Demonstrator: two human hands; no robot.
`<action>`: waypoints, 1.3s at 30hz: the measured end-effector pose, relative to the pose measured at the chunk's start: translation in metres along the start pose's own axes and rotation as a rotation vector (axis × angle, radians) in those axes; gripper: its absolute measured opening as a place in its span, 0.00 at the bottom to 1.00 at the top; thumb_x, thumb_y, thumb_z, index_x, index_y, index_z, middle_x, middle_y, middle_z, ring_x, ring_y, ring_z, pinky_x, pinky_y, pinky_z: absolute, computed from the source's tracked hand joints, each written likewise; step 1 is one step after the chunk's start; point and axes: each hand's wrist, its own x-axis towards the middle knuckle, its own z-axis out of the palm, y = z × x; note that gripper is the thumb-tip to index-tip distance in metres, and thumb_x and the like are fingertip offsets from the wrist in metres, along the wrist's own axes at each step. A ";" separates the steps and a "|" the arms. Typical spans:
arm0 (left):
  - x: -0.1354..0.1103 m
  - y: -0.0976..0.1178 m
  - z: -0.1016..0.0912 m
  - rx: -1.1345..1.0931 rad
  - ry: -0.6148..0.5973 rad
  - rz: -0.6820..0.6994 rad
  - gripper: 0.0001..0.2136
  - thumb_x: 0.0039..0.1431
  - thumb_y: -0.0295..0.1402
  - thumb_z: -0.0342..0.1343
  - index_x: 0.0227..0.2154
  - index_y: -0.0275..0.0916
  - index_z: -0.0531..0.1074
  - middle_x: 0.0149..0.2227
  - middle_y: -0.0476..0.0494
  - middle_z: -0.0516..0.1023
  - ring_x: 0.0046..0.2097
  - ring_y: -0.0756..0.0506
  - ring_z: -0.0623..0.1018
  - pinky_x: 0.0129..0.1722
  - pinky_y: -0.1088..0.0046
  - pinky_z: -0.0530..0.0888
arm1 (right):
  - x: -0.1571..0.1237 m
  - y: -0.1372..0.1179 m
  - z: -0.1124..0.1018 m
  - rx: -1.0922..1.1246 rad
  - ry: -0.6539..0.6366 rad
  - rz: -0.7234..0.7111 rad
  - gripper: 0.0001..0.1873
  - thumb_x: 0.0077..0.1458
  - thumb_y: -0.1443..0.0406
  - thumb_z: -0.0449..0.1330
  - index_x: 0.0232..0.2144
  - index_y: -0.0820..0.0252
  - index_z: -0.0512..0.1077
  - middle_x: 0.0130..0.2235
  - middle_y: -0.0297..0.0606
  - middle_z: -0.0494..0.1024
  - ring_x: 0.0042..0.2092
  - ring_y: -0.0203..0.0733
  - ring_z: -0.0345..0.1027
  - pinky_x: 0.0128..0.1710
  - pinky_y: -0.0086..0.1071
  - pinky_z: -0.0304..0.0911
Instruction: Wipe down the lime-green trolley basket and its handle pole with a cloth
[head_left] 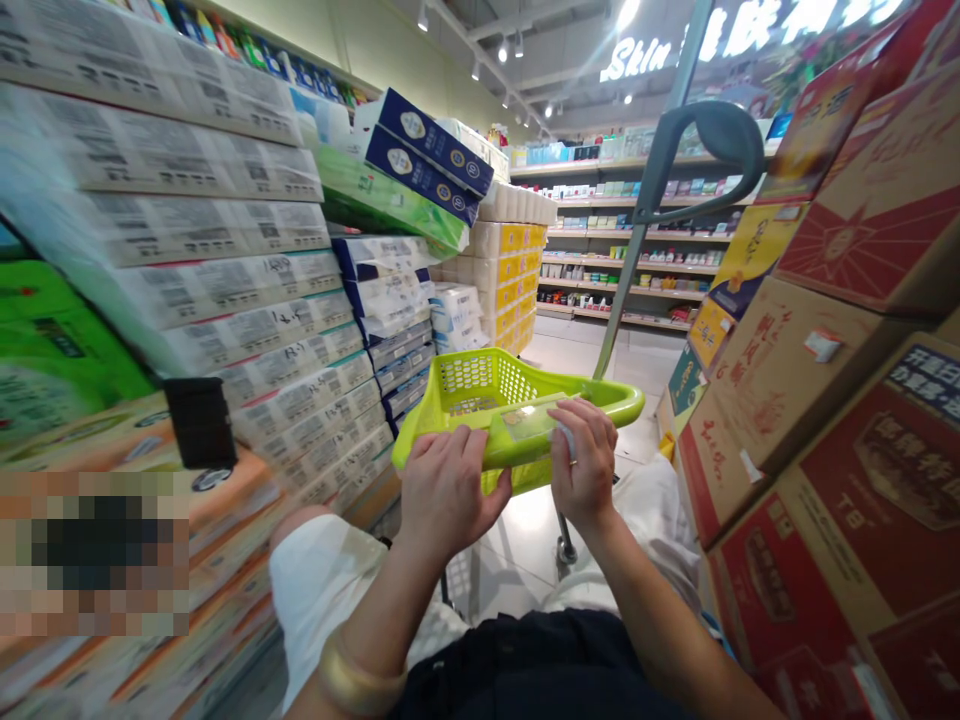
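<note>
The lime-green handle (517, 430) of a shopping cart crosses in front of me. My left hand (448, 485) is closed over its left part, fingers on top and thumb below. My right hand (583, 450) bends its fingers over the right part, near a clear label panel (529, 415). Between that hand and the handle shows a small whitish wad (568, 440), like a tissue or cloth, partly hidden by the fingers. Beyond the handle lies the cart's green perforated basket (480, 380); what it holds cannot be seen well.
A grey pole (622, 300) with a loop-shaped grey grip (712, 150) rises beside the cart. Stacked wrapped packs (247, 240) crowd the left; red and brown cartons (780, 370) line the right. Goods shelves (622, 230) stand ahead across the tiled floor (570, 345).
</note>
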 end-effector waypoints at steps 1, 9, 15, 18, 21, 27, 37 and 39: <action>0.000 0.000 0.000 0.000 -0.002 -0.003 0.12 0.57 0.43 0.53 0.36 0.39 0.69 0.32 0.44 0.74 0.36 0.41 0.74 0.40 0.62 0.64 | 0.000 -0.001 0.001 -0.006 0.026 0.020 0.14 0.61 0.70 0.50 0.46 0.55 0.70 0.47 0.42 0.74 0.55 0.47 0.64 0.58 0.48 0.57; 0.000 -0.003 -0.002 -0.007 0.009 0.004 0.13 0.57 0.43 0.52 0.36 0.39 0.70 0.31 0.44 0.74 0.35 0.42 0.74 0.39 0.63 0.64 | -0.002 -0.025 0.006 0.042 -0.186 -0.100 0.15 0.59 0.69 0.53 0.46 0.53 0.72 0.49 0.39 0.75 0.57 0.46 0.63 0.59 0.45 0.55; 0.000 -0.002 -0.001 -0.001 -0.006 -0.003 0.12 0.57 0.43 0.52 0.36 0.39 0.69 0.32 0.43 0.75 0.35 0.42 0.74 0.39 0.63 0.64 | 0.019 -0.006 -0.003 -0.096 -0.120 0.142 0.14 0.63 0.66 0.49 0.43 0.57 0.73 0.45 0.42 0.76 0.50 0.47 0.67 0.53 0.43 0.58; 0.000 -0.002 -0.001 0.001 0.003 0.000 0.13 0.57 0.43 0.52 0.36 0.39 0.69 0.31 0.44 0.74 0.35 0.41 0.74 0.39 0.62 0.64 | 0.025 -0.028 0.000 -0.080 -0.238 0.120 0.12 0.62 0.65 0.51 0.41 0.57 0.74 0.43 0.41 0.77 0.48 0.46 0.67 0.53 0.42 0.57; -0.001 -0.005 -0.002 -0.001 0.001 0.027 0.14 0.56 0.44 0.52 0.35 0.39 0.69 0.30 0.43 0.74 0.34 0.41 0.74 0.38 0.62 0.64 | 0.026 -0.050 0.004 -0.008 -0.374 0.012 0.11 0.62 0.66 0.53 0.42 0.55 0.74 0.43 0.39 0.78 0.48 0.44 0.68 0.54 0.39 0.56; -0.002 -0.004 -0.002 0.022 0.002 0.010 0.13 0.59 0.43 0.50 0.36 0.39 0.68 0.32 0.44 0.74 0.35 0.42 0.74 0.40 0.63 0.64 | 0.034 -0.019 -0.004 -0.056 -0.361 0.097 0.12 0.63 0.64 0.51 0.43 0.57 0.74 0.45 0.40 0.78 0.48 0.45 0.69 0.53 0.38 0.57; -0.002 -0.006 -0.002 0.011 0.011 0.032 0.13 0.58 0.44 0.51 0.35 0.39 0.68 0.30 0.45 0.73 0.34 0.42 0.73 0.38 0.63 0.64 | 0.030 -0.043 0.003 0.005 -0.394 -0.013 0.12 0.62 0.67 0.52 0.42 0.56 0.75 0.45 0.39 0.79 0.49 0.44 0.69 0.54 0.39 0.58; -0.002 -0.006 -0.003 0.016 0.017 0.025 0.13 0.58 0.44 0.51 0.35 0.39 0.68 0.31 0.44 0.74 0.35 0.42 0.74 0.39 0.63 0.64 | 0.037 -0.029 0.000 -0.021 -0.404 0.029 0.12 0.62 0.66 0.52 0.42 0.57 0.75 0.44 0.39 0.79 0.47 0.44 0.70 0.51 0.38 0.60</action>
